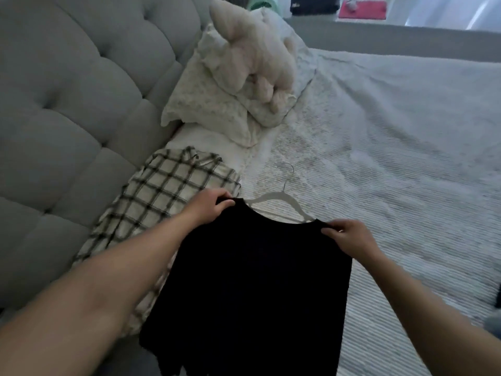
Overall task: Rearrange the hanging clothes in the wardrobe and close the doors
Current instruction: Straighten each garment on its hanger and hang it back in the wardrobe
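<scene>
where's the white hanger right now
In the head view, the white plastic hanger lies on the white bedspread, just beyond the black top's neckline, right of the checked shirt.

White pillows point(217, 104) lay heaped against a grey tufted headboard point(76, 104) on a bed spread with a pale textured coverlet point(393, 158).

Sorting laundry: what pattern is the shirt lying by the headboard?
Cream shirt with dark windowpane checks, seen in the head view.

No legible text, label, brand, number or sign found. One small pale mark on the dark object point(314, 5) beyond the far edge of the bed point(393, 137), too blurred to read.
</scene>
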